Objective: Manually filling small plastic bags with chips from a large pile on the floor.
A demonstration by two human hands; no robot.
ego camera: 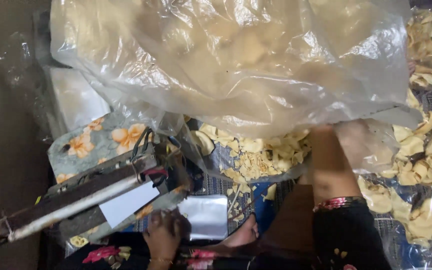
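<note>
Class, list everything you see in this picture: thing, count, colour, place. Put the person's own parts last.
Plastic bag: one, clear, large, filling the top centre.
Chips: many, pale yellow, loose under the bag and piled at right.
Sealer: one, dark with a metal bar, lower left.
Floral cloth: one, grey with orange flowers, under the sealer.
Small pouch: one, clear, flat, bottom centre.
Left hand: at the pouch's edge, beside the sealer.
Right hand: reaching under the bag, partly hidden.
Foot: one, bare, bottom centre.

I see the big bag (236, 60) at top centre, loose chips (256, 157) under it, sealer bar (76, 197) lower left, chip heap (426, 150) right, small pouch (206, 216) by my left hand (165, 234).
</note>
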